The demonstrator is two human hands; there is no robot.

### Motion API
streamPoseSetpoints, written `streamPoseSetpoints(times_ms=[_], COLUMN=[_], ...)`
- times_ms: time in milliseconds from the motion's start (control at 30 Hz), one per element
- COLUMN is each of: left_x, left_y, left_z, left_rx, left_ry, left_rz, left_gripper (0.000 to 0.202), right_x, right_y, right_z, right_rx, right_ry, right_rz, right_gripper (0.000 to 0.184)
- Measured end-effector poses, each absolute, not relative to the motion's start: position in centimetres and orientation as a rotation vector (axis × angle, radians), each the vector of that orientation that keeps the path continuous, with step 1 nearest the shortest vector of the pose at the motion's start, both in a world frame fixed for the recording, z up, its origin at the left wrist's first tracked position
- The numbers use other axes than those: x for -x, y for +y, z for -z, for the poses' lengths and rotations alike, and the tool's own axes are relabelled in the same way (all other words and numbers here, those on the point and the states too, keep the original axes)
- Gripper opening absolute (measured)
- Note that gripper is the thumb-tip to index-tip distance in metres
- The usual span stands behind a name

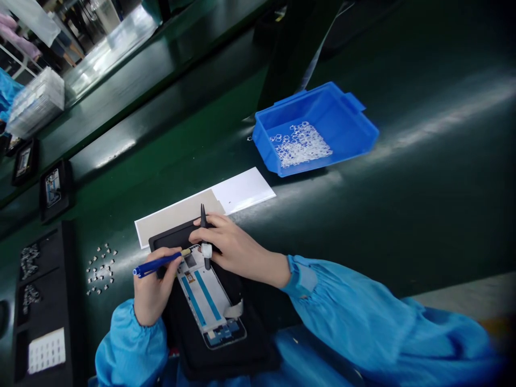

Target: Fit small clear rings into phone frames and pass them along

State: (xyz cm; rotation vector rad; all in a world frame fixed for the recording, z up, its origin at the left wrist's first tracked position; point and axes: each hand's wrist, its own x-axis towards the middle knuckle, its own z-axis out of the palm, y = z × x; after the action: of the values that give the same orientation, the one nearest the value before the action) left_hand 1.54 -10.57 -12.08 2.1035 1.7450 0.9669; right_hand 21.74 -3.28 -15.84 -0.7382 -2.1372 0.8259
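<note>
An opened phone (205, 301) with two blue strips lies in a black tray (193, 359) before me. My left hand (155, 287) grips a blue pen-like tool (157, 263), its yellowish tip at the phone's upper end. A pair of black tweezers (203, 217) is held in my right hand (229, 244), its points facing away from the phone. White wrapping covers one finger (206, 250) of that hand. The right fingers rest over the phone's upper edge and partly hide it. Near the phone's lower end, a pale flap (234, 310) sticks up.
Beyond the tray lies a white and beige sheet (245, 192). A blue bin (355, 126) holds many small white rings. At left are scattered small metal parts (100, 269) and a black parts tray (60, 301). Another phone tray (66, 191) stands farther off.
</note>
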Motion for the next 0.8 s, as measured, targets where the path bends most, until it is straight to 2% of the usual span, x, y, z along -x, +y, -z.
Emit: streamPoseSetpoints(times_ms=[533,700,800], left_x=[-2.9,-2.4,-1.7], left_y=[-10.2,-10.2,-10.2], left_z=[10.9,11.9,12.0], left_rx=[-2.357,-2.192,-1.941], left_ry=[1.66,1.659,1.787], left_rz=[-0.618,-0.772,-1.151], left_gripper=[0.008,0.005,0.003], right_x=[-21.8,-21.4,-21.0], right_y=[-3.5,-3.8,-3.9], right_z=[16.0,16.3,16.4], right_rx=[0.757,0.757,0.797], right_ry=[-2.168,-2.188,-2.186], right_rz=[-0.81,-0.818,-0.848], right_gripper=[0.038,0.036,0.036])
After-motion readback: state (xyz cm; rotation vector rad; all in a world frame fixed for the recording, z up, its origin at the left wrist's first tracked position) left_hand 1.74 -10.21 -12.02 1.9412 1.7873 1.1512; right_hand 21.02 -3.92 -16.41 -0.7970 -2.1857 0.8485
